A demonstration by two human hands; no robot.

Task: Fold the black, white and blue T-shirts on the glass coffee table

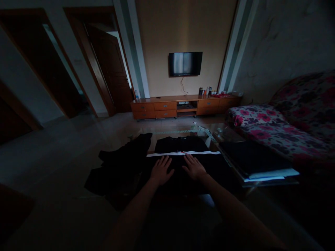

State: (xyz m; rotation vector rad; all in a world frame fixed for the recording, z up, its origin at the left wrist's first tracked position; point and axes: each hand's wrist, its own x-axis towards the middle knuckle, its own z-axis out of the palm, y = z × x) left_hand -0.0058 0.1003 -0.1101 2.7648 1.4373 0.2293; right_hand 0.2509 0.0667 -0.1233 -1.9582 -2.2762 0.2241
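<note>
My left hand (161, 170) lies flat with its fingers spread on a black garment (178, 181), just below a white strip (188, 153) that runs across its far edge. To the right, my right hand (194, 167) presses on the same cloth, fingers stretched out and fingertips close to the strip. Beyond the strip is a folded black garment (180, 143), perhaps a shirt. Dark crumpled clothing (123, 160) hangs over the left side of the table. In the dim light the cloth's folds and lower edge are hard to make out.
A glass table (154, 131) with a patterned border carries the clothes. On its right lies a stack of dark folded cloth (256, 158) with white layers underneath. A floral sofa (295, 132) stands at the right. Farther back are a wooden TV cabinet (164, 106) and a wall television (185, 63).
</note>
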